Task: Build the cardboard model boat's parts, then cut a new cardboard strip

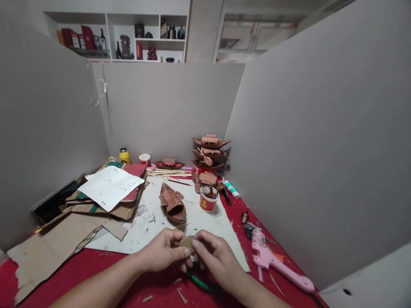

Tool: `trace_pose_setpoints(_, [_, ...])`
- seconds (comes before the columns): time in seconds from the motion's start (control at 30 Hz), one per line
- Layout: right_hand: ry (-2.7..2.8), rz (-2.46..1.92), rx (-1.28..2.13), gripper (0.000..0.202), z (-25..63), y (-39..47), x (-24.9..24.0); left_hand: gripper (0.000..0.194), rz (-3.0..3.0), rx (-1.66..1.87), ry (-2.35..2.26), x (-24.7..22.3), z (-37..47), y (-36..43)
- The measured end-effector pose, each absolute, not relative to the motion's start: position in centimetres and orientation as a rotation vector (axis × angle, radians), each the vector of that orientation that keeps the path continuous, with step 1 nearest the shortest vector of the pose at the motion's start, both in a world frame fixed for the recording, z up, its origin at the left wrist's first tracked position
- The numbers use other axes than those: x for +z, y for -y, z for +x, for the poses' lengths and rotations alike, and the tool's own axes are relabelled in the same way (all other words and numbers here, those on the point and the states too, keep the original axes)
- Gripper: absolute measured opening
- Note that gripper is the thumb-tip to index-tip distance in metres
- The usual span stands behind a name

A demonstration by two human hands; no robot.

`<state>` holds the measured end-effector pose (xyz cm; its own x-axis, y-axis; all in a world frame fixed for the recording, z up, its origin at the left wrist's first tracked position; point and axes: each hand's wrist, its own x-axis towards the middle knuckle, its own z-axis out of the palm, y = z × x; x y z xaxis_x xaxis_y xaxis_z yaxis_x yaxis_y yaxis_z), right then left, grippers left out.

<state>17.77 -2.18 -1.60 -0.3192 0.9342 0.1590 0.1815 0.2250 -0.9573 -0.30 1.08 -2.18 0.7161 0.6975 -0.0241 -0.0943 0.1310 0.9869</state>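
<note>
Near the front of the table, my left hand point(168, 252) pinches a small tan cardboard piece point(187, 243) between thumb and fingers. The piece's right side is held by my right hand point(213, 256), its thumb on top. Below both hands lies a green ring-shaped object point(201, 282), partly hidden by my fingers and too unclear to name. A brown model boat point(172, 203) with a ribbed roof sits just beyond my hands on a white sheet point(128, 233). A thin yellowish stick point(182, 225) shows between the boat and my hands.
Cardboard sheets point(61, 244) and white paper point(111, 186) are piled left. A paper cup point(208, 200) stands right of the boat, before stacked model boats point(210, 154). A pink glue gun point(272, 261) lies at right. Wooden sticks point(170, 173) and a yellow bottle point(123, 156) are behind. Grey partitions enclose the table.
</note>
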Motion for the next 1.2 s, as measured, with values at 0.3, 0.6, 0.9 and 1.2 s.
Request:
trace_pose_setpoints(0.3, [1.478,-1.024,1.271,0.03,17.9,2.0,-2.0,0.042,1.325,0.637,-0.54,-1.4,-0.2,-1.1])
trace_pose_setpoints(0.6, [1.536,-1.097,1.275,0.033,18.3,1.9,-1.2,0.035,1.317,0.809,-0.749,-1.2,-0.5,-1.6])
trace_pose_setpoints(0.9, [1.477,-1.127,1.308,0.037,18.4,1.6,-0.9,0.036,1.225,0.802,-0.76,-0.5,-0.4,-1.6])
trace_pose_setpoints(1.2, [1.554,-1.123,1.354,0.038,18.4,1.8,-1.0,0.038,1.21,0.735,-0.776,-0.6,-0.5,-1.6])
